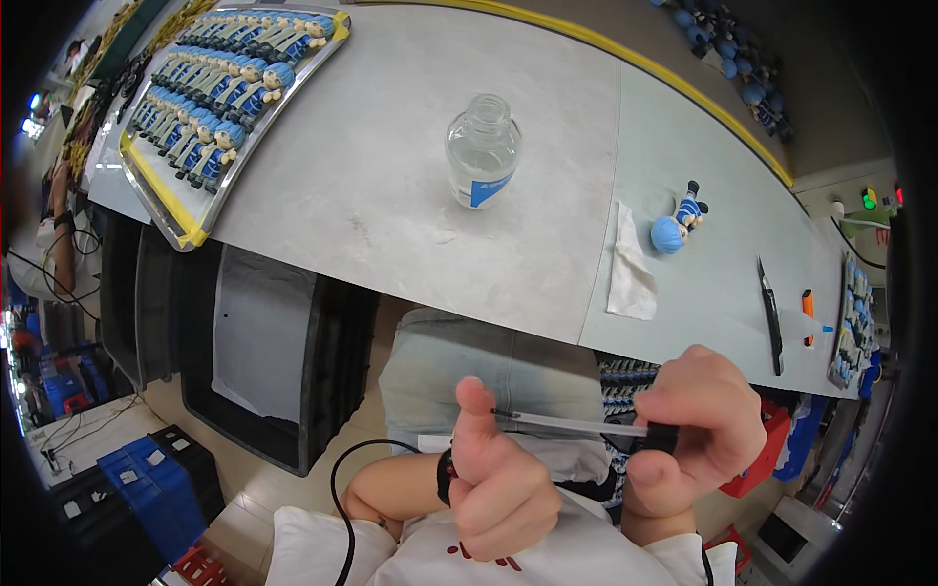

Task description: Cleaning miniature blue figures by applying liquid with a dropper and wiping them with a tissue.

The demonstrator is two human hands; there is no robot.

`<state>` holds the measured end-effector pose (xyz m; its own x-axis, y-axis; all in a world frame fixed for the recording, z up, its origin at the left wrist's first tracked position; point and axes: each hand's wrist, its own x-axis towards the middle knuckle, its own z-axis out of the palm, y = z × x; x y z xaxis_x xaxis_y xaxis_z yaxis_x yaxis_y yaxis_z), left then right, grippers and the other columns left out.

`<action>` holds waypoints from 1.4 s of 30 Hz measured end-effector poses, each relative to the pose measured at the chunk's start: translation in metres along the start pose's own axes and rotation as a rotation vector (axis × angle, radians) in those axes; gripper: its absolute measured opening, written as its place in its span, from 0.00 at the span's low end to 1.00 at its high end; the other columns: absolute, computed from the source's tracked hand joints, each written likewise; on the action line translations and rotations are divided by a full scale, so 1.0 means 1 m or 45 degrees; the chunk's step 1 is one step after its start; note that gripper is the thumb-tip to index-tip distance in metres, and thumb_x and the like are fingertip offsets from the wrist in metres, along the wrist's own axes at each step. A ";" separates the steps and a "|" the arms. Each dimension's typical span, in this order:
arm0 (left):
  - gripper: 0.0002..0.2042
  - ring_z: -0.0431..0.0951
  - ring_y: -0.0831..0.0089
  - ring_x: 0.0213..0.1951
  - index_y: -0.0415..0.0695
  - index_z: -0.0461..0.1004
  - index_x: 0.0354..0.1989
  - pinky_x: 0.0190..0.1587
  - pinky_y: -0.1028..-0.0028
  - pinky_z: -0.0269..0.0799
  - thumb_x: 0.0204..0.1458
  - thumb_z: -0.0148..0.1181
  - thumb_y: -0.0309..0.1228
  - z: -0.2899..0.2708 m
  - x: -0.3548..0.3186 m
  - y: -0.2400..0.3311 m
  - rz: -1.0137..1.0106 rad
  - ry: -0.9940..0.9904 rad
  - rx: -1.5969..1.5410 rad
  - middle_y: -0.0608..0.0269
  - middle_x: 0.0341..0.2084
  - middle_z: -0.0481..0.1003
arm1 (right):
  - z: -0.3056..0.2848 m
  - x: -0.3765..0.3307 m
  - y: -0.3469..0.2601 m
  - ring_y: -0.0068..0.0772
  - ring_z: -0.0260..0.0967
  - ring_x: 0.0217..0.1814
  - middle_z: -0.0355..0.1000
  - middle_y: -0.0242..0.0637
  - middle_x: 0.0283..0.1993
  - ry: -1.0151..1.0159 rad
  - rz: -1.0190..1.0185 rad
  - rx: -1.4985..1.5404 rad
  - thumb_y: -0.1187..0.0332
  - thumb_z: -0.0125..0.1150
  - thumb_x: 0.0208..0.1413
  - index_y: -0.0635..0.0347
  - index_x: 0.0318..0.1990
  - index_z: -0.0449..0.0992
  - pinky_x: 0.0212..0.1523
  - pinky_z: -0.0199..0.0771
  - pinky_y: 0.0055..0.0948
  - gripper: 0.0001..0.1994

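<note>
My right hand (703, 430) is closed round a black cap (660, 438), from which a thin clear stem (576, 424) runs left to a dark, narrow tip. At that tip is the raised thumb of my left hand (503, 488); whether they touch I cannot tell. The other left fingers are curled into a fist, and nothing shows in them. An uncapped clear glass bottle (484, 156) with a blue and white label stands upright on the table (381, 176), beyond both hands. A blue-haired figurine (676, 223) lies to its right, beside a white cloth (632, 269).
A tray (176, 220) with rows of similar figurines sits at the far left. On the right lie a black craft knife (771, 317) and an orange tool (808, 311), near another figurine tray (852, 322). A black crate (303, 391) stands below the table's left side.
</note>
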<state>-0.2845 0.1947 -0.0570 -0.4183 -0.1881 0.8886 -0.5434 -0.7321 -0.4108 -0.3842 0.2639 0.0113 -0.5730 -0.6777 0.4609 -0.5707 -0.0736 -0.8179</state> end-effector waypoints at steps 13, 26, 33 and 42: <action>0.37 0.46 0.78 0.04 0.49 0.45 0.04 0.06 0.77 0.36 0.40 0.25 0.74 0.003 -0.004 0.001 -0.014 0.003 0.007 0.74 0.04 0.45 | -0.006 0.002 -0.001 0.22 0.55 0.15 0.68 0.30 0.19 -0.172 -0.053 -0.116 0.53 0.69 0.38 0.62 0.26 0.74 0.18 0.49 0.21 0.20; 0.37 0.46 0.77 0.04 0.50 0.45 0.04 0.06 0.76 0.36 0.40 0.23 0.74 0.000 -0.004 0.001 0.041 0.129 0.158 0.73 0.03 0.47 | 0.001 0.005 -0.006 0.21 0.57 0.16 0.64 0.31 0.18 0.017 -0.104 -0.134 0.50 0.68 0.39 0.62 0.28 0.72 0.18 0.52 0.21 0.22; 0.37 0.47 0.74 0.04 0.50 0.45 0.04 0.06 0.77 0.42 0.39 0.21 0.75 0.007 -0.012 -0.001 0.107 0.565 0.388 0.72 0.03 0.48 | -0.001 0.009 -0.004 0.21 0.58 0.16 0.64 0.32 0.20 -0.207 -0.129 -0.152 0.51 0.67 0.39 0.64 0.29 0.72 0.18 0.51 0.21 0.23; 0.37 0.49 0.76 0.04 0.50 0.45 0.04 0.06 0.78 0.42 0.41 0.21 0.74 -0.008 -0.021 0.005 -0.043 0.346 0.523 0.73 0.02 0.48 | 0.002 0.013 -0.004 0.22 0.59 0.15 0.67 0.32 0.19 -0.119 -0.115 -0.072 0.61 0.69 0.34 0.65 0.28 0.75 0.17 0.52 0.19 0.16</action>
<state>-0.2840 0.2005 -0.0791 -0.6100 -0.0220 0.7921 -0.2513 -0.9427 -0.2196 -0.3884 0.2541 0.0195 -0.4620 -0.7356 0.4955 -0.6511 -0.0980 -0.7527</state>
